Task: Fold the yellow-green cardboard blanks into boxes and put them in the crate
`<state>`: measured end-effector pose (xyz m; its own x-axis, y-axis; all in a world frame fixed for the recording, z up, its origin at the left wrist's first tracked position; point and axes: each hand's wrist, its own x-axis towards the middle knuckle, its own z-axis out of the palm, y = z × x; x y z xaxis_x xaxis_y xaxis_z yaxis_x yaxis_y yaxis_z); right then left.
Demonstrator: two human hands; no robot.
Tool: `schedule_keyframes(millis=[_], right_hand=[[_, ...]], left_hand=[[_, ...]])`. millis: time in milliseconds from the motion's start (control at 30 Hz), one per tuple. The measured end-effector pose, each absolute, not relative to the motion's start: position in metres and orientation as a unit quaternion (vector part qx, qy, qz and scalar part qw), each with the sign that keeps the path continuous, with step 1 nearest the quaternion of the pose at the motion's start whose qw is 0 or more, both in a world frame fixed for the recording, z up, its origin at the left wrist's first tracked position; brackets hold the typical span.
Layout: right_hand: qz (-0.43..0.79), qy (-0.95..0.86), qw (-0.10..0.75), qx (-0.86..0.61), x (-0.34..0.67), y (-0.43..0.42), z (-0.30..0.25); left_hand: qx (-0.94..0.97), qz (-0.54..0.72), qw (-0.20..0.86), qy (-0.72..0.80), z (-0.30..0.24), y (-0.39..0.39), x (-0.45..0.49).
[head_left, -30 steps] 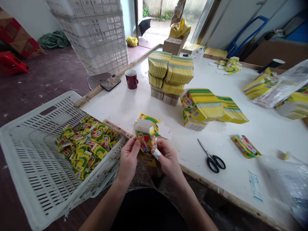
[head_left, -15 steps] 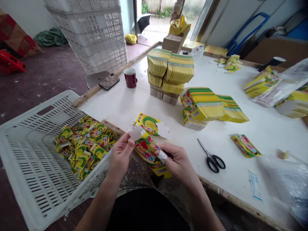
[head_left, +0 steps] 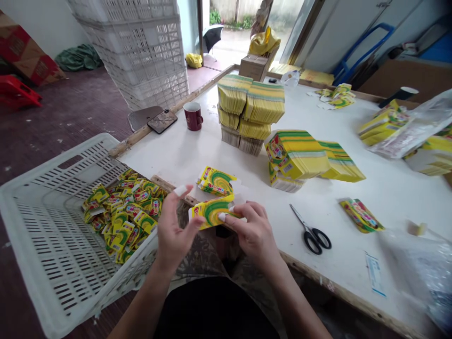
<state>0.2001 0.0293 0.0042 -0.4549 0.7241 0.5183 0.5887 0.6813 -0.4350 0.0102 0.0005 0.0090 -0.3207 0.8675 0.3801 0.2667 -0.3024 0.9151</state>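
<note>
Right hand (head_left: 253, 230) grips carton (head_left: 213, 212); left hand (head_left: 173, 238) wide at its left end. Left crate (head_left: 31, 207) holds many small cartons (head_left: 132, 209), judged done. Far stacks (head_left: 263, 103) stand, apparently unworked.

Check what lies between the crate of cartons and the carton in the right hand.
In the head view, the open left hand lies between the crate and the held carton; part of the table's wooden edge shows there too.

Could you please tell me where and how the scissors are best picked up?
Probably by the black handles, with the right hand, once free, coming from the near side: the scissors lie flat, blades pointing away and leftward.
</note>
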Motion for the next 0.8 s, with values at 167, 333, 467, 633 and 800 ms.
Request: schedule_keyframes(millis=[167,333,467,633,800], right_hand=[[0.115,-0.871,0.336,-0.34,0.189,0.022,0.003],[0.155,-0.785,0.439,-0.408,0.187,0.018,-0.002],[0.356,-0.603,0.517,-0.492,0.189,0.021,0.0],[0.618,-0.435,0.49,-0.435,0.189,0.028,0.0],[0.726,-0.254,0.498,-0.4,0.177,0.03,-0.014]], left_hand=[[0.68,0.322,0.264,0.604,0.004,-0.001,0.018],[0.679,0.273,0.237,0.639,-0.008,0.003,0.022],[0.685,0.301,0.18,0.639,-0.008,-0.001,0.03],[0.726,0.327,0.191,0.574,-0.008,-0.004,0.035],[0.714,0.367,0.174,0.571,-0.014,-0.004,0.039]])
